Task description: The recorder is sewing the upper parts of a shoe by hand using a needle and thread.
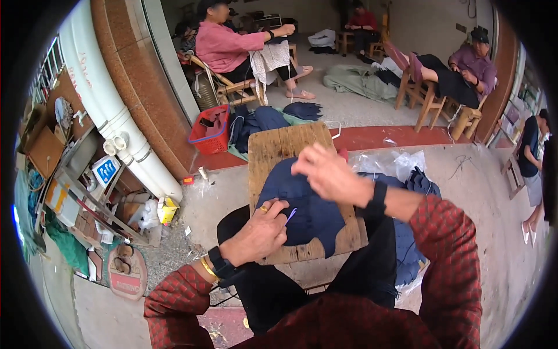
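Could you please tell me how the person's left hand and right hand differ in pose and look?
The left hand rests on the navy fabric piece, while the right hand appears raised above it. The left hand has a gold bangle at its wrist; the right hand shows none. Both have a black wristband.

Your sleeves (pixel 450 256) are dark red with a small, repeating dark check; your trousers (pixel 267 296) are black. The cloth (pixel 308 218) under your left hand (pixel 256 235) is navy. Beside that hand's fingers, a slim object (pixel 291 215) looks violet-blue, though it is too small to be sure. The ring (pixel 264 209) there is gold. The board (pixel 279 139) beneath the hand is yellow-brown with darker grain. Beyond it, the basket (pixel 209 139) is red, blue-rimmed. The wristband (pixel 376 198) behind your right hand (pixel 332 174) is black.
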The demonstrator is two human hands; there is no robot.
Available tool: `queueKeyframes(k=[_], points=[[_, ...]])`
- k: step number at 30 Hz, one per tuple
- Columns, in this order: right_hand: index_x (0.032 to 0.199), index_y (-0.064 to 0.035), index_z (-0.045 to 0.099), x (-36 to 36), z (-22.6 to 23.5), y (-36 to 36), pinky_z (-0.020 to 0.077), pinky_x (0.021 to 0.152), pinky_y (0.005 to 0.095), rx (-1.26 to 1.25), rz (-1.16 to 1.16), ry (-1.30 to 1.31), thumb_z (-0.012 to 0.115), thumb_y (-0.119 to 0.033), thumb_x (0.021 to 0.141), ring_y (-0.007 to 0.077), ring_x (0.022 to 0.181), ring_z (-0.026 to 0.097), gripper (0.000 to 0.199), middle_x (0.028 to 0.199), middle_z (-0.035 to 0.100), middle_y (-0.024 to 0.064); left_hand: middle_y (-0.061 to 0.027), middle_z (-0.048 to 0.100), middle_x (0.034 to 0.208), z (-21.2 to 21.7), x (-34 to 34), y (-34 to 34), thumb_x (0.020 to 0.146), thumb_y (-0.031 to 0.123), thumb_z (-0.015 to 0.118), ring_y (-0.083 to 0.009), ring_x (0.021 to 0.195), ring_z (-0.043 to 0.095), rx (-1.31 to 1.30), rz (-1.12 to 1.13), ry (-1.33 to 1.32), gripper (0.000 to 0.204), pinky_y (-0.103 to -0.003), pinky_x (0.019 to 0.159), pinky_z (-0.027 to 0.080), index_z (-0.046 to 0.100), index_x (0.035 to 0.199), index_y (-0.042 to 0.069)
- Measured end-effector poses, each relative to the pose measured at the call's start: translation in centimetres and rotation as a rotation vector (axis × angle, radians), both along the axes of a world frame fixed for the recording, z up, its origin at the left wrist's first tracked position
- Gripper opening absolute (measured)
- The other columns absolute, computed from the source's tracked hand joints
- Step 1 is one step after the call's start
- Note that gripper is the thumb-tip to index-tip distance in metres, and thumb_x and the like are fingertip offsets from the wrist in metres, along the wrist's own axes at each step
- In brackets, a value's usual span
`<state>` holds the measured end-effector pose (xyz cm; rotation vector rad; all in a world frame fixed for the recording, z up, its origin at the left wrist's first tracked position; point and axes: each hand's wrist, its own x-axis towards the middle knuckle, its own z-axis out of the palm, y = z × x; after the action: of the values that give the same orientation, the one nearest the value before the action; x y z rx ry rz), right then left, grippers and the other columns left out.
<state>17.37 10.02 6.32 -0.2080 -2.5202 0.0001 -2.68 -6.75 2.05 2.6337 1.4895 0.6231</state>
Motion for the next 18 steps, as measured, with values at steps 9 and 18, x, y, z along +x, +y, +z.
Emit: queueKeyframes(k=[9,18], points=[[0.105,-0.0031,0.065,1.0,-4.9,-3.1,0.0525,0.086,0.0434,-0.301,0.222,-0.067,0.070,-0.005,0.087,0.0324,0.098,0.061,0.018,0.095,0.058,0.0115,-0.0245,0.056,0.131,1.6,0.3,0.0,0.096,0.008,0.058,-0.0452,0.124,0.054,-0.236,0.036,-0.333,0.008,-0.051,0.107,0.042,0.056,0.096,0.000],[0.090,0.0025,0.066,3.1,-1.5,2.1,0.0521,0.077,0.0460,-0.387,0.041,-0.038,0.066,-0.006,0.089,0.0412,0.084,0.063,0.008,0.086,0.064,0.0198,-0.0200,0.070,0.097,1.0,0.5,3.8,0.089,0.002,0.060,-0.0379,0.083,0.069,-0.124,0.214,-0.243,0.029,-0.044,0.078,0.056,0.064,0.118,0.002]])
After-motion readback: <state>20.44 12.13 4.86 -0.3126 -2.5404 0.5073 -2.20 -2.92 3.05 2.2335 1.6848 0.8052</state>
